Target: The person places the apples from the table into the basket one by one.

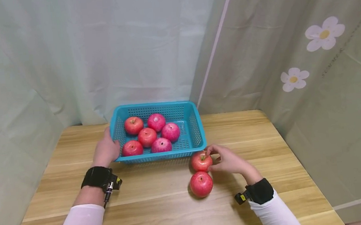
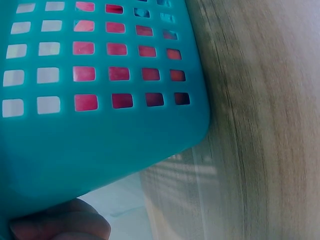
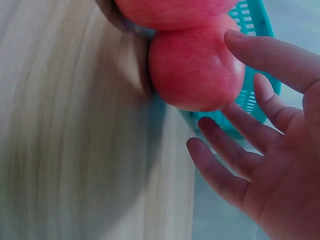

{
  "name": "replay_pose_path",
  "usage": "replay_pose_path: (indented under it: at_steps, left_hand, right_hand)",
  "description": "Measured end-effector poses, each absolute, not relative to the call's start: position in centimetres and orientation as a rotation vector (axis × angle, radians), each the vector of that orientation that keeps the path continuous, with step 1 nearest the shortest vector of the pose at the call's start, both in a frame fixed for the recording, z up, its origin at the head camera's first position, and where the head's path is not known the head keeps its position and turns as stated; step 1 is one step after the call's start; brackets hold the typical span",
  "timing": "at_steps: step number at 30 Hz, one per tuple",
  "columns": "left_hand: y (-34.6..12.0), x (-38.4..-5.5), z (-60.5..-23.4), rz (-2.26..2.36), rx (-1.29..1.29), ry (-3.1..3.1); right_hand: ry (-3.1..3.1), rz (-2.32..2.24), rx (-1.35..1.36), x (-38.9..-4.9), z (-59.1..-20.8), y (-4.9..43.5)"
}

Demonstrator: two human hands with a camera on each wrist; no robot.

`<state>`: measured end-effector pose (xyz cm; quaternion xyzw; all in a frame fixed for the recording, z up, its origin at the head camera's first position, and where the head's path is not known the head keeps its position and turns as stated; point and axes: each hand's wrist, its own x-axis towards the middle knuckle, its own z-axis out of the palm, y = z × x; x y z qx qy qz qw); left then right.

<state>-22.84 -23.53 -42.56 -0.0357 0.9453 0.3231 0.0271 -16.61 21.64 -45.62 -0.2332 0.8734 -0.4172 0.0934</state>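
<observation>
My left hand (image 1: 105, 150) grips the left side of a blue plastic basket (image 1: 163, 154) by its rim. In the left wrist view the curled fingers (image 2: 67, 225) show under the rim. My right hand (image 1: 229, 160) is at a red apple (image 1: 200, 162) just outside the basket's front right corner. Its thumb and fingers are spread about that apple, fingertips right at its skin, as the right wrist view shows. A second red apple (image 1: 201, 184) sits on the table just in front of the first, against it. Several red apples (image 1: 147, 137) lie inside the basket, mostly on its left and middle.
The wooden table (image 1: 151, 216) carries the basket near its back edge. Pale curtains (image 1: 148, 50) hang close behind the table and along both sides, with white flowers (image 1: 324, 34) on the right one. Each wrist wears a black strap with a small camera.
</observation>
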Motion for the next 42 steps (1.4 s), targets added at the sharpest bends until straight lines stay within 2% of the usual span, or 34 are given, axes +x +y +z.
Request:
replay_pose_path:
  at_steps: [12, 25, 42]
  left_hand:
    - [-23.5, -22.8, -42.4, 0.987, -0.111, 2.924]
    - [-23.4, -22.7, -42.4, 0.999, -0.110, 2.917]
    - [-23.5, -22.7, -42.2, 1.012, -0.112, 2.907]
  right_hand:
    - [2.603, -1.251, -0.638, -16.9, -45.7, 21.5]
    - [2.637, -1.060, -0.755, -17.6, -45.9, 20.4]
    - [2.762, -0.848, -0.688, -17.7, -46.0, 19.3]
